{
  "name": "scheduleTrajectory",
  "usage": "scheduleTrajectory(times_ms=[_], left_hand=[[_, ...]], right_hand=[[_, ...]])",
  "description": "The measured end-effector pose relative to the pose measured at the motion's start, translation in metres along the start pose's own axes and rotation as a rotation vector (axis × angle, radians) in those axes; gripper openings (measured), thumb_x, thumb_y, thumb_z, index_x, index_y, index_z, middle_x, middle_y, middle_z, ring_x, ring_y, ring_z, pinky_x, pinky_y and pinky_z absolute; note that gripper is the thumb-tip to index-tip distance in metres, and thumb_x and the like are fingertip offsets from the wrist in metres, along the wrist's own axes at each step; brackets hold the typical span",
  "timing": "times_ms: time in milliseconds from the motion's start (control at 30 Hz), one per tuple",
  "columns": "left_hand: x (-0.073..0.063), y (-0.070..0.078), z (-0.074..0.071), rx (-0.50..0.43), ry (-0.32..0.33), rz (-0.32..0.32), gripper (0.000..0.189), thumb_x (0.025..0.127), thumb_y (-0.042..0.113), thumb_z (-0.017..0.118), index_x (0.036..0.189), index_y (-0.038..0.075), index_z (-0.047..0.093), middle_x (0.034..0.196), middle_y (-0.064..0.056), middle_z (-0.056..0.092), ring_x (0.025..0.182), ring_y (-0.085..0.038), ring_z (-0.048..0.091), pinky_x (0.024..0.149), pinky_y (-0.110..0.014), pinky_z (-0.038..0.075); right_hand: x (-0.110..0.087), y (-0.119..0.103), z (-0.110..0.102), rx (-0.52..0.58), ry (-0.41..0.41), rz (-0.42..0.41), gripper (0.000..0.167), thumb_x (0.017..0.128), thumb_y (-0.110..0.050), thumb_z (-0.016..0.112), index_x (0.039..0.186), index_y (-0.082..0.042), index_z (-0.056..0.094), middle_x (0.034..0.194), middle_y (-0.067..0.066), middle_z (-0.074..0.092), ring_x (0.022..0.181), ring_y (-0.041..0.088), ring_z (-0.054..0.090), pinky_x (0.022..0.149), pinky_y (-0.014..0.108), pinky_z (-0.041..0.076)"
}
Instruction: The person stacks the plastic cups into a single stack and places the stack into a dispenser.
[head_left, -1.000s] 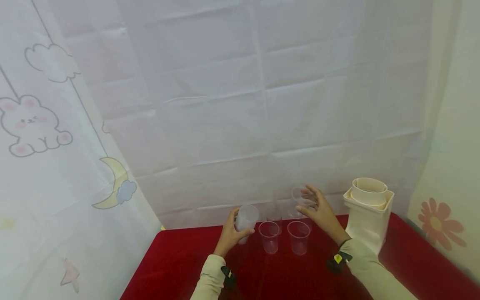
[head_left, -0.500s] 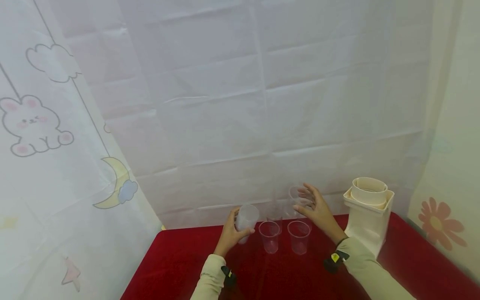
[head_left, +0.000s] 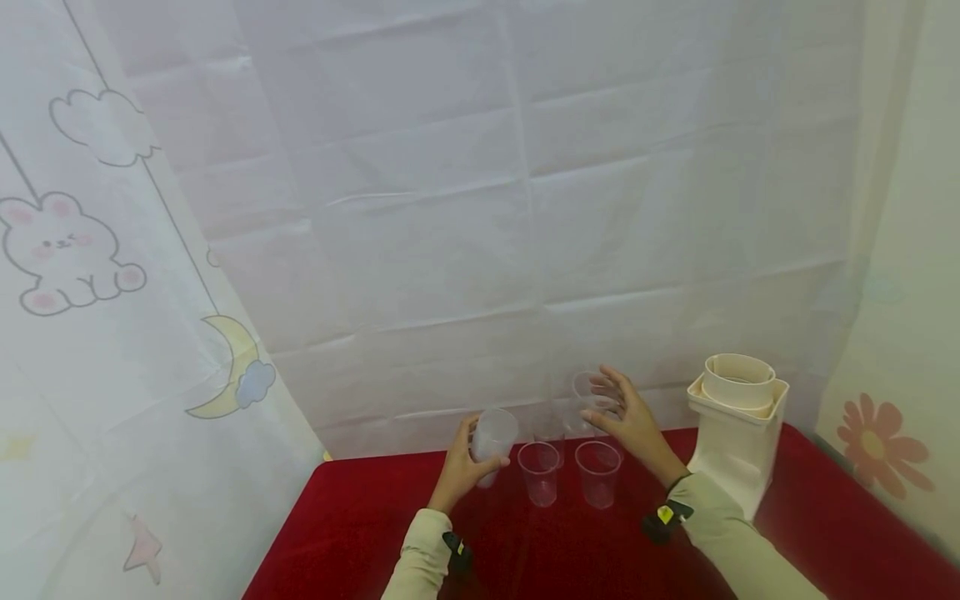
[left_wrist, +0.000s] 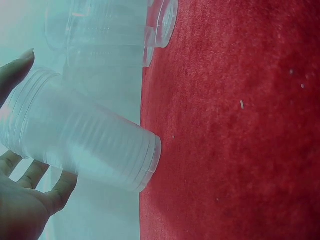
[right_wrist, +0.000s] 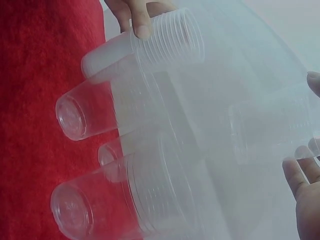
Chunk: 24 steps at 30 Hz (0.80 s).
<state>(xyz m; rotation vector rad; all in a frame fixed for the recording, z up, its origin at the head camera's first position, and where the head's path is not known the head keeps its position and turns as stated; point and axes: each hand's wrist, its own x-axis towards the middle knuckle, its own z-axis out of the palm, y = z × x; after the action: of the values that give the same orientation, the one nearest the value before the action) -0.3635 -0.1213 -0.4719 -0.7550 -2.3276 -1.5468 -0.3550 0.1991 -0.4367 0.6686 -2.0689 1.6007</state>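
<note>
In the head view my left hand [head_left: 459, 467] grips a stack of nested clear plastic cups [head_left: 495, 435]; their layered rims show in the right wrist view. The stack [left_wrist: 100, 130] tilts, its base close over the red cloth. My right hand [head_left: 633, 425] holds a single clear plastic cup [right_wrist: 270, 125] by its sides, raised behind the standing cups. Two clear cups, a left one [head_left: 542, 485] and a right one [head_left: 598, 485], stand upright in front, mouths up. Behind them are more clear cups, one of them a back cup [head_left: 551, 442], partly hidden.
A red cloth [head_left: 360, 517] covers the table. At the right stands a cream plastic pipe-like fitting [head_left: 738, 442] with a round top opening, beside my right forearm. A pale wall sheet [head_left: 420, 292] rises right behind the table's back edge.
My right hand has shifted a little to the left with its cup, toward the space behind the standing cups. The left hand and its stack stay in place.
</note>
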Motion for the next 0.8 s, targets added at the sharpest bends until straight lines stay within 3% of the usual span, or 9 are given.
scheduleTrajectory(times_ms=[133, 367, 600, 800], left_hand=[[0.0, 0.001, 0.0, -0.003, 0.003, -0.008, 0.079, 0.08, 0.011, 0.085, 0.146, 0.006, 0.041, 0.13, -0.019, 0.056, 0.108, -0.033, 0.059, 0.083, -0.053, 0.051], [0.001, -0.001, 0.0, -0.008, 0.002, -0.012, 0.079, 0.08, 0.009, 0.084, 0.146, 0.005, 0.041, 0.13, -0.018, 0.056, 0.107, -0.032, 0.058, 0.082, -0.049, 0.051], [-0.001, -0.002, 0.001, -0.008, 0.001, -0.018, 0.08, 0.08, 0.009, 0.084, 0.146, 0.005, 0.04, 0.13, -0.019, 0.055, 0.107, -0.033, 0.057, 0.083, -0.052, 0.05], [0.001, -0.003, 0.001, -0.004, 0.014, -0.012, 0.079, 0.079, 0.007, 0.084, 0.146, 0.004, 0.041, 0.129, -0.018, 0.056, 0.107, -0.034, 0.057, 0.083, -0.052, 0.05]], right_hand=[[0.002, -0.001, 0.002, -0.001, -0.008, -0.003, 0.079, 0.09, -0.005, 0.074, 0.153, 0.0, 0.027, 0.145, 0.025, 0.047, 0.128, 0.043, 0.047, 0.102, 0.04, 0.045], [0.005, -0.006, 0.01, 0.006, -0.009, -0.03, 0.078, 0.088, 0.001, 0.074, 0.152, 0.002, 0.029, 0.143, 0.026, 0.048, 0.127, 0.041, 0.048, 0.1, 0.037, 0.047], [0.008, -0.007, 0.019, 0.004, -0.007, -0.025, 0.078, 0.088, -0.001, 0.074, 0.152, -0.002, 0.03, 0.144, 0.026, 0.047, 0.128, 0.04, 0.048, 0.101, 0.051, 0.043], [0.013, -0.006, 0.024, 0.024, -0.022, -0.076, 0.077, 0.088, -0.002, 0.075, 0.152, -0.004, 0.031, 0.144, 0.024, 0.047, 0.13, 0.041, 0.047, 0.101, 0.052, 0.042]])
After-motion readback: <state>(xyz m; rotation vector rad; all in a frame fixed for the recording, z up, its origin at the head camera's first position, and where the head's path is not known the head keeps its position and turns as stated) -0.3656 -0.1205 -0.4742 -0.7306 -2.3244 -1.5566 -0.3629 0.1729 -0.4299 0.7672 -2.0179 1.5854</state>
